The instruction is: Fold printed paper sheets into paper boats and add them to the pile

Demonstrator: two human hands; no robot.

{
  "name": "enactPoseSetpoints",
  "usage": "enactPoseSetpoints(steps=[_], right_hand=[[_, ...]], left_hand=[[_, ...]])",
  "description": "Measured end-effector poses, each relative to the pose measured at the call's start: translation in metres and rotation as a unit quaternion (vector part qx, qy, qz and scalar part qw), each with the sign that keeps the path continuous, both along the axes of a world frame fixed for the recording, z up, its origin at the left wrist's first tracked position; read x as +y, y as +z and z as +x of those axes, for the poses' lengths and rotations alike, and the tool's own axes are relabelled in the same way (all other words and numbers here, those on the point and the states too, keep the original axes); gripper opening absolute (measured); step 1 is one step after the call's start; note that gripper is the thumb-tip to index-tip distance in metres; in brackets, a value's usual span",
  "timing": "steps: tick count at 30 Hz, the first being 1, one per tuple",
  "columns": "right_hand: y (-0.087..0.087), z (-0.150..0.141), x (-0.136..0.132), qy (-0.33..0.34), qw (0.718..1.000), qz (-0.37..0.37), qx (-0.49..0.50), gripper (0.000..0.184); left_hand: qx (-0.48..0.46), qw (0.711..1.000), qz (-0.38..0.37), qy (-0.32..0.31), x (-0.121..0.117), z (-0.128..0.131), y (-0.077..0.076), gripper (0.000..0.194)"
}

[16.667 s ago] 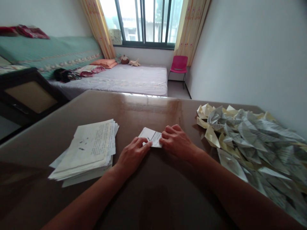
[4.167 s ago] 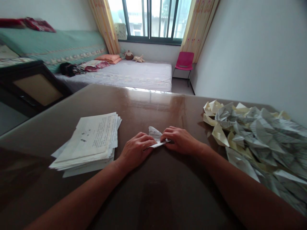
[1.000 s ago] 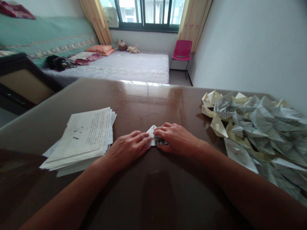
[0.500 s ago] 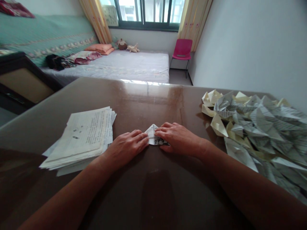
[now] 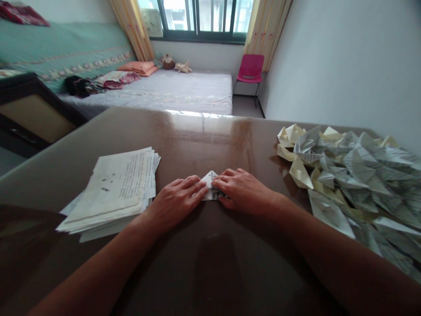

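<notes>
- Bed with a pale, rumpled sheet, below the window.
- Two patterned yellow curtains, one at either side of the glass.
- Pink chair with thin metal legs, standing right of the bed, near the white wall.
- Orange pillows, stacked.
- Two soft toys, a brown one and a cream one, side by side.
- Red-and-white cloth and black clothing, lying on the sheet.
- Green cover along the left, red fabric above.
- Dark cabinet with a tan door panel, at far left.
</notes>
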State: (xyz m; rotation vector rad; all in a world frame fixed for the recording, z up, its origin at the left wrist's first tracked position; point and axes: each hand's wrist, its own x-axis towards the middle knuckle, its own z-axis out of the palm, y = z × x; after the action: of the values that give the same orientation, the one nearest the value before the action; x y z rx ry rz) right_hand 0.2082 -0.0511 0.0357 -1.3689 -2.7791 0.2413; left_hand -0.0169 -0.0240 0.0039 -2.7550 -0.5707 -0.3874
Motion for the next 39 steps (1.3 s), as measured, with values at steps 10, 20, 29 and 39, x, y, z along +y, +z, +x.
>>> enactPoseSetpoints(steps=[10, 20, 29, 39], right_hand=[[0.0, -0.002, -0.003, -0.028, 0.999, 0.019, 0.011, 0.036], [-0.008, 0.015, 0.012, 0.028, 0.998, -0.001, 0.049, 0.02], [-0.026, 0.029, 0.026, -0.03, 0.982, -0.084, 0.168, 0.019], [-0.022, 0.027, 0.026, -0.141, 0.973, -0.104, 0.148, 0.014]], left_hand=[[-0.013, 0.998, -0.028, 0.048, -0.008, 0.01, -0.001, 0.017], [-0.016, 0.983, -0.145, 0.114, -0.009, 0.008, 0.003, 0.025], [-0.104, 0.927, -0.324, 0.156, 0.005, 0.003, -0.003, 0.028], [-0.118, 0.908, -0.337, 0.218, 0.007, 0.007, -0.003, 0.023]])
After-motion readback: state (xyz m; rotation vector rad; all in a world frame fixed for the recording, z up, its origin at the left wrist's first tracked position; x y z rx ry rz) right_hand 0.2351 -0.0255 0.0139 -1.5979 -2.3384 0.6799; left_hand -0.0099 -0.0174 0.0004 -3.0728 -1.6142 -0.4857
